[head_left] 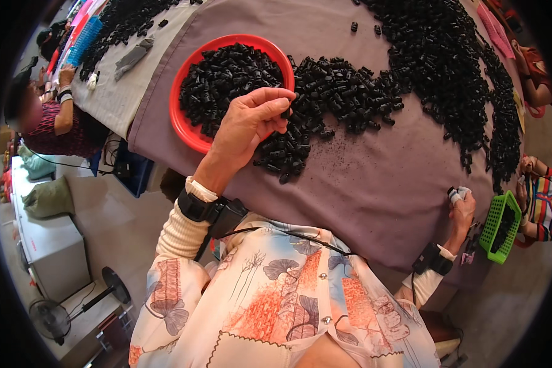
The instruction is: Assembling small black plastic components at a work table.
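Note:
My left hand (245, 126) is over the right rim of a red round basin (179, 119) heaped with small black plastic parts (233, 73). Its thumb and forefinger are pinched, and a small black plastic part (286, 114) shows at the fingers. Just beyond and beside that hand, a loose pile of the same black parts (337, 92) spreads over the cloth. Far to the right, near the table edge, my right hand (462, 211) is closed, with pale wrappings on the fingertips. What it holds, if anything, is too small to make out.
A mauve cloth (374, 178) covers the table. A large heap of black parts (435, 67) fills the far right. A green basket (500, 227) sits at the right edge beside another person's striped sleeve (544, 205). At the far left another person (58, 116) works near a blue basket (84, 40).

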`<action>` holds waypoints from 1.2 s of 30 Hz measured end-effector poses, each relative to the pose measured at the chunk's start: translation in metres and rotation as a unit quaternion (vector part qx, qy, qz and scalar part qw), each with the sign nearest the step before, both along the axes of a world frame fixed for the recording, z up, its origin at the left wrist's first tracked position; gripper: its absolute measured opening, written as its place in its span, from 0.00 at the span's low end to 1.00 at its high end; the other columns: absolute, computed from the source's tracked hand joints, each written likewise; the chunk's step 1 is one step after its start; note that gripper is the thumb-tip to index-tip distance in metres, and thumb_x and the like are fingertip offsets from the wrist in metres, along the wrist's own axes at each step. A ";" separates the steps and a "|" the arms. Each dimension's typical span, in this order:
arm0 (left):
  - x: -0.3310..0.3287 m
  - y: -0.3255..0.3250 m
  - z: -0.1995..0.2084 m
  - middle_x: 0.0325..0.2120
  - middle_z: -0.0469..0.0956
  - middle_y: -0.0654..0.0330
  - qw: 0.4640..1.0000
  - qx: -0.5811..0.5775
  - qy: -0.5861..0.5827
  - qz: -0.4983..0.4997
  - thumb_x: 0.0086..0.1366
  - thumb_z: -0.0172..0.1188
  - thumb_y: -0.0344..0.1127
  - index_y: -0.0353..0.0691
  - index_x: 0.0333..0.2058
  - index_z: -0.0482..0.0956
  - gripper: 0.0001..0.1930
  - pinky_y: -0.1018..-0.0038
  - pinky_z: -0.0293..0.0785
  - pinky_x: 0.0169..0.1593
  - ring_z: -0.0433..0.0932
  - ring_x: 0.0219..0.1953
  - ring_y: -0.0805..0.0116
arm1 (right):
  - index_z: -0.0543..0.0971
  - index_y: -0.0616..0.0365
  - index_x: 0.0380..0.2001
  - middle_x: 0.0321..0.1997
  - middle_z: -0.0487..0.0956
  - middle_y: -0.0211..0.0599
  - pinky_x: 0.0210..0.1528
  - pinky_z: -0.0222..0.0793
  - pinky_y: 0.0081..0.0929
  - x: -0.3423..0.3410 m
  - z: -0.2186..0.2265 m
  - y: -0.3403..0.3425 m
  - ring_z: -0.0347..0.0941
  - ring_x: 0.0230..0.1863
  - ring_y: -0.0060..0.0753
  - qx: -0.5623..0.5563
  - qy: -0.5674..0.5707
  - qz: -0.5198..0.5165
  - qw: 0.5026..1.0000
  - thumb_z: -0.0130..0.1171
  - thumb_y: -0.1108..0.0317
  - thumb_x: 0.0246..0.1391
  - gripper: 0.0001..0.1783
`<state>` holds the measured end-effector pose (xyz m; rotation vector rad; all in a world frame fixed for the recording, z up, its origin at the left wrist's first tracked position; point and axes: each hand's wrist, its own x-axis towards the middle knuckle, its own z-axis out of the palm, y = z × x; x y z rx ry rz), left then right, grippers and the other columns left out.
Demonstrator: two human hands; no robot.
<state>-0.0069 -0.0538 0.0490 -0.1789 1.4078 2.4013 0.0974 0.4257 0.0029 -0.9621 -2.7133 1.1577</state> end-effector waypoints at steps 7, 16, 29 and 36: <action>-0.006 0.008 -0.018 0.25 0.73 0.63 0.998 0.025 -0.037 -0.054 0.62 0.53 0.30 0.33 0.40 0.75 0.10 0.77 0.72 0.34 0.72 0.25 0.77 | 0.76 0.60 0.28 0.17 0.70 0.24 0.19 0.57 0.17 -0.049 0.019 -0.095 0.63 0.17 0.17 -0.130 0.110 0.132 0.976 0.54 0.72 0.45 0.06; 0.000 -0.006 -0.018 0.26 0.75 0.62 0.998 0.021 -0.049 -0.020 0.62 0.52 0.29 0.31 0.40 0.74 0.10 0.76 0.74 0.34 0.73 0.25 0.76 | 0.74 0.64 0.25 0.19 0.72 0.50 0.26 0.65 0.34 -0.120 -0.002 -0.256 0.69 0.20 0.48 -0.045 0.133 0.436 0.889 0.53 0.76 0.40 0.05; 0.003 -0.001 -0.027 0.27 0.73 0.61 0.993 0.099 -0.051 -0.024 0.63 0.51 0.33 0.32 0.38 0.73 0.10 0.74 0.73 0.34 0.72 0.27 0.74 | 0.77 0.61 0.31 0.18 0.71 0.28 0.16 0.59 0.18 -0.103 0.027 -0.248 0.63 0.16 0.16 -0.335 -0.005 0.273 0.902 0.52 0.77 0.46 0.08; 0.014 0.033 -0.024 0.24 0.72 0.65 0.990 0.044 -0.108 -0.085 0.61 0.56 0.36 0.35 0.36 0.75 0.09 0.83 0.65 0.25 0.68 0.22 0.80 | 0.73 0.60 0.40 0.23 0.75 0.29 0.18 0.62 0.17 -0.085 0.021 -0.241 0.66 0.18 0.16 -0.339 0.007 0.258 0.905 0.54 0.76 0.45 0.15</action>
